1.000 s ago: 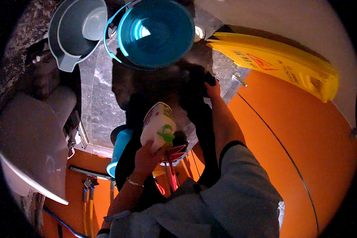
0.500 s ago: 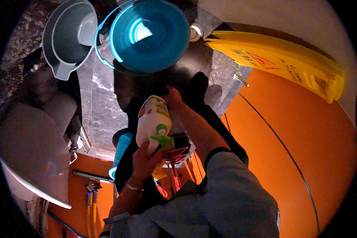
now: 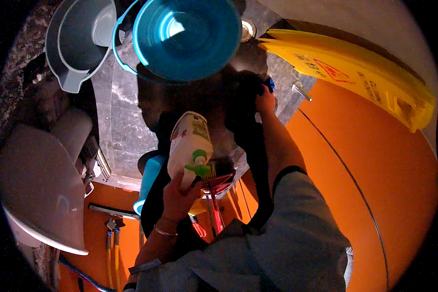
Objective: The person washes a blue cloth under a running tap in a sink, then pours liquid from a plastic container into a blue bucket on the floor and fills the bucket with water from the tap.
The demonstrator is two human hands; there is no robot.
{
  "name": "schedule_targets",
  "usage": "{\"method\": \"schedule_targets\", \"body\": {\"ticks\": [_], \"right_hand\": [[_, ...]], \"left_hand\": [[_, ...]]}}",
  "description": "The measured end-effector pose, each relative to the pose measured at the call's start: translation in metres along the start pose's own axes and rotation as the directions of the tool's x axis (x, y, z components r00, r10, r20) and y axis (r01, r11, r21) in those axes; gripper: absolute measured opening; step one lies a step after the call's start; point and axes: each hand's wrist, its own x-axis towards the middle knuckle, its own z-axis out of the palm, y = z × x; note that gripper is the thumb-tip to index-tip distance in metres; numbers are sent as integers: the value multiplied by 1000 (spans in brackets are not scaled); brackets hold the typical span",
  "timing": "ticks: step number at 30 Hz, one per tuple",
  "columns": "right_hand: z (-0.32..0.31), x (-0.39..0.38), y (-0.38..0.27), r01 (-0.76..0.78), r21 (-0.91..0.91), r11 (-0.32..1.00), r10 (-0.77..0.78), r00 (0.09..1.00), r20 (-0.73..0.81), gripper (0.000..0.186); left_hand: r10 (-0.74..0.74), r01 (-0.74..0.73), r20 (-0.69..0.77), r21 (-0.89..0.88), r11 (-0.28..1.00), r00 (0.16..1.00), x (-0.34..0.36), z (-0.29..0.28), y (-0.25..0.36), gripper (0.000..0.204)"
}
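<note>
My left hand [image 3: 176,194] grips a white pump bottle [image 3: 187,141] with a green pump head, near its pump end. The bottle lies tilted in front of my body, and its printed side shows. Farther off to the right, my right hand [image 3: 265,101] is reached out with its fingers closed. A small blue thing [image 3: 271,85] shows at those fingertips; its kind is too dark to make out. Ahead of both hands stands a large blue bucket [image 3: 194,44] with its handle to the left.
A grey basin [image 3: 70,53] stands at the far left. Yellow folded warning signs [image 3: 350,73] lean along the right wall. A white sink or toilet-like fixture [image 3: 44,190] is at left. Below are a red-handled brush [image 3: 219,182], a blue container [image 3: 152,180] and yellow-handled tools [image 3: 113,253].
My right hand has left the bottle's side and moved right and away from me, where the blue thing now shows. My left hand still holds the bottle in place.
</note>
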Motion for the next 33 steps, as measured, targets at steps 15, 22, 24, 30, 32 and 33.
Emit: {"method": "schedule_targets", "body": {"ticks": [15, 22, 24, 30, 32, 33], "right_hand": [[-231, -22, -23, 26, 388, 921, -179, 914, 365, 36], [-249, -48, -233, 290, 734, 614, -618, 755, 219, 47], [-229, -50, -249, 532, 583, 614, -681, 730, 51, 48], [-226, -112, -199, 158, 546, 823, -490, 683, 541, 54], [-218, -143, -172, -83, 576, 813, -409, 623, 667, 56], [-211, -158, -168, -211, 597, 774, -378, 603, 703, 57]], "left_hand": [[138, -141, -50, -70, 988, 989, -1, 17, -22, 38], [267, -291, -152, -167, 942, 952, -5, 33, -43, 39], [167, -189, -98, -284, 940, 981, -6, 28, -37, 39], [236, -236, -13, -112, 965, 972, 5, 7, -10, 34], [708, -666, 76, 422, 615, 702, 13, 1, 1, 39], [756, -671, 42, 494, 553, 654, 19, 6, 1, 43]]}}
